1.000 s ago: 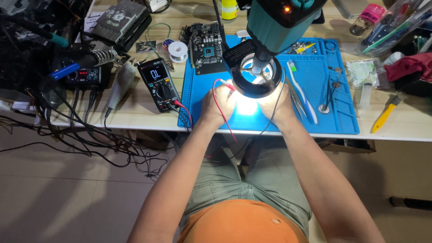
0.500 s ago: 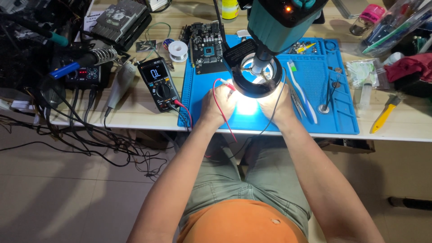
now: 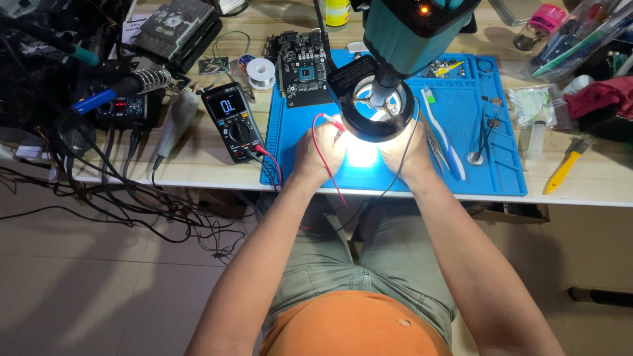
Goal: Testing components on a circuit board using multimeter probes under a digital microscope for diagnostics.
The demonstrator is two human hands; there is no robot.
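Gripping a red probe, the left hand is closed; the right hand seemingly pinches a black lead.

Both forearms stretched forward; left hand and right hand curled, near each other.

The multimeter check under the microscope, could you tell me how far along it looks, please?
Set up: the multimeter is on, with its red lead run across the blue mat. In hand: the left hand holds the red probe and the right hand holds a black lead under the lit microscope ring. The glare hides the part being probed. Left: the graphics card lies aside, untouched.
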